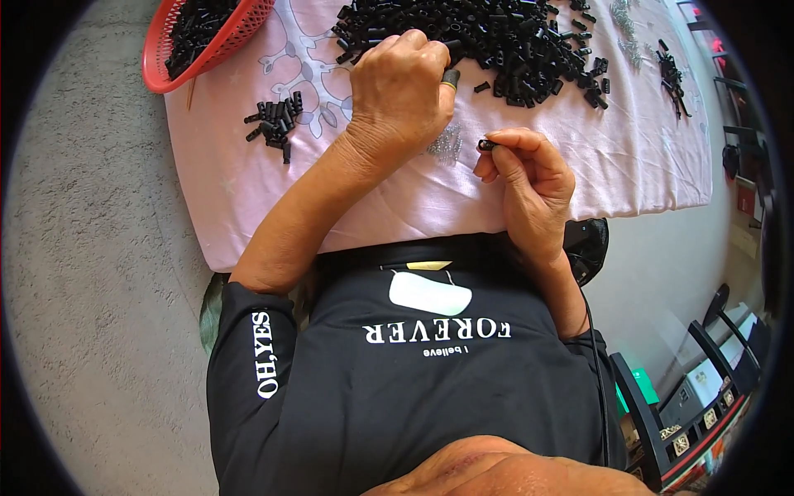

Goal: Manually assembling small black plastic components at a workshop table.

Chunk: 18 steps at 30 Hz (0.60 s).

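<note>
My right hand (pixel 538 186) pinches a small black hollow cylinder (pixel 485 145) between thumb and fingertips, one end turned toward the left. My left hand (pixel 401 91) is curled closed at the front edge of a large heap of small black tubular pieces (pixel 513 50). A dark cover with a yellow band (pixel 451 78) wraps that hand's thumb. The fingertips are hidden behind the knuckles, so what they hold does not show. Between the hands lies a patch of tiny silvery metal parts (pixel 447 145), too small to make out.
The pieces lie on a table with a pink patterned cloth (pixel 628 165). A small group of black pieces (pixel 277 124) sits at left, another dark bunch (pixel 672 78) at far right. At upper left, a red basket (pixel 157 66) contains more. Dark furniture (pixel 645 413) stands at lower right.
</note>
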Each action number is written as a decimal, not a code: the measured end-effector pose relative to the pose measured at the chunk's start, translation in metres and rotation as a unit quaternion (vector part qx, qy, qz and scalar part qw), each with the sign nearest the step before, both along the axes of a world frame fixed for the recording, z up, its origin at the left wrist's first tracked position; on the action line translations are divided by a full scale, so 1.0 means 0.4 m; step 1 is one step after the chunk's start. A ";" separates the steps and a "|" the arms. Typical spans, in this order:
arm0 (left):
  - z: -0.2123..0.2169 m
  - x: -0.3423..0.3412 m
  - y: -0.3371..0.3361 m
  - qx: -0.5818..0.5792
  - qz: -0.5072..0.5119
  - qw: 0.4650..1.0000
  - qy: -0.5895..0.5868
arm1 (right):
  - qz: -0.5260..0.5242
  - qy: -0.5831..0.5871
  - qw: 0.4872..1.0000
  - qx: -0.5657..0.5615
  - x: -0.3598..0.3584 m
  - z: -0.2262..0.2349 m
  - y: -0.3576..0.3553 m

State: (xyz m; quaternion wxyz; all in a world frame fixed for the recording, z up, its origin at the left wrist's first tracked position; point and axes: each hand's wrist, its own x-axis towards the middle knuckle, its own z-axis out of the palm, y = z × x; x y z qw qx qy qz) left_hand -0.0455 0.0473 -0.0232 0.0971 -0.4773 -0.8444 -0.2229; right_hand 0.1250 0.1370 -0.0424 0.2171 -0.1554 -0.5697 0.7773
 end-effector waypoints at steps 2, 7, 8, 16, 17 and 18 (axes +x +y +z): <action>-0.001 0.002 -0.009 0.010 -0.014 1.000 -0.004 | 0.001 0.000 1.000 0.000 0.000 0.001 0.001; 0.007 0.004 -0.037 0.072 -0.076 0.994 -0.006 | -0.003 -0.001 1.000 0.001 0.000 0.000 0.001; 0.019 0.016 -0.044 0.094 -0.091 0.988 -0.079 | -0.005 -0.002 1.000 0.001 0.001 -0.004 0.002; 0.064 0.077 -0.100 0.134 -0.149 0.910 -0.363 | -0.011 0.008 1.000 -0.019 -0.002 -0.002 0.002; 0.063 0.079 -0.102 0.134 -0.158 0.901 -0.382 | -0.011 0.008 1.000 -0.018 -0.002 -0.002 0.002; 0.061 0.081 -0.103 0.134 -0.158 0.900 -0.382 | -0.010 0.009 1.000 -0.021 -0.002 -0.002 0.002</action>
